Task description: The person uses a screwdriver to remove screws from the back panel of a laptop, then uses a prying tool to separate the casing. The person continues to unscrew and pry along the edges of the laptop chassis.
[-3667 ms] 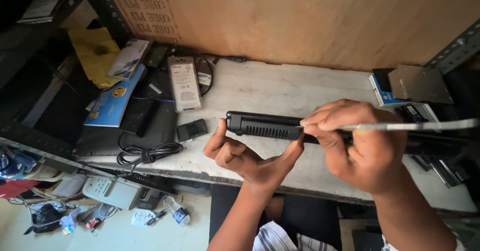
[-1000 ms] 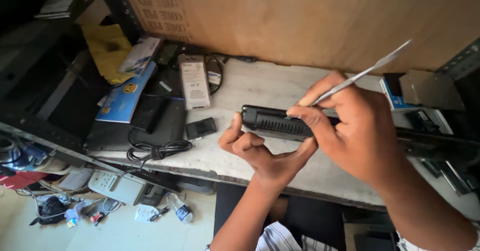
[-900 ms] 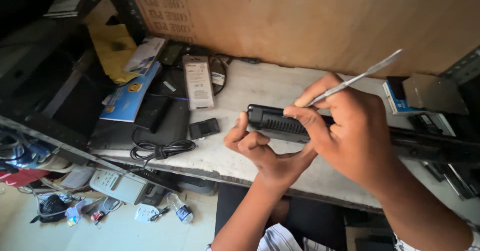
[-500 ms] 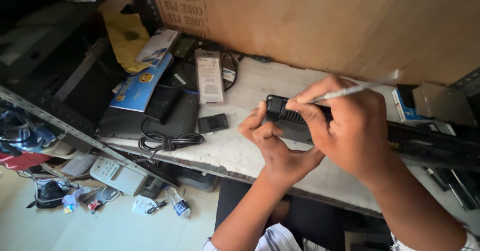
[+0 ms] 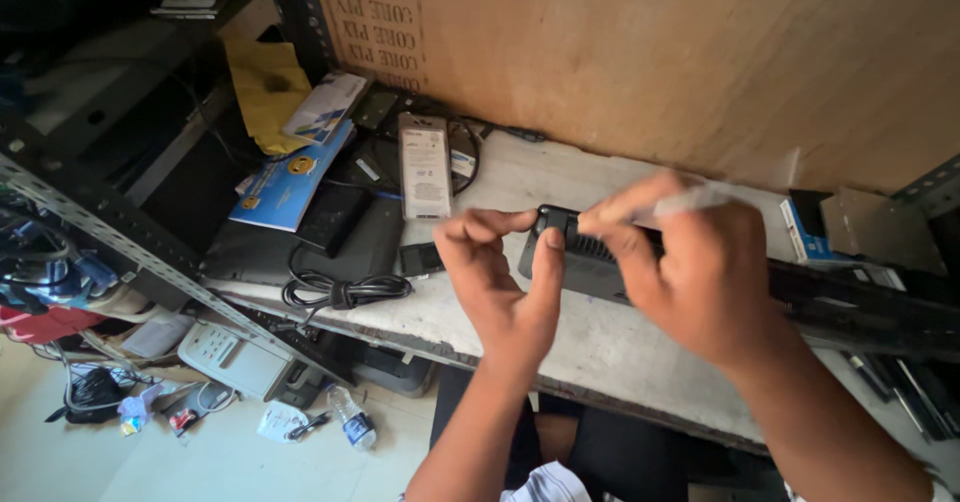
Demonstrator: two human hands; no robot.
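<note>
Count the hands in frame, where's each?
2. The left hand grips the near end of the long black device over the white shelf; the right hand pinches a thin silver tool against the device's top. No other hands visible.

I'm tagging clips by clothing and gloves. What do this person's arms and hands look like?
Both hands are bare: left hand and right hand wear no gloves, and no rings or watch show. Both forearms are uncovered, with no sleeves reaching them.

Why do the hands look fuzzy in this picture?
Head view: the right hand and its thin metal tool are smeared by motion blur; the left hand is slightly soft; the coiled black cable on the bench looks sharper; the upper left shelves lie in dark shadow.
</note>
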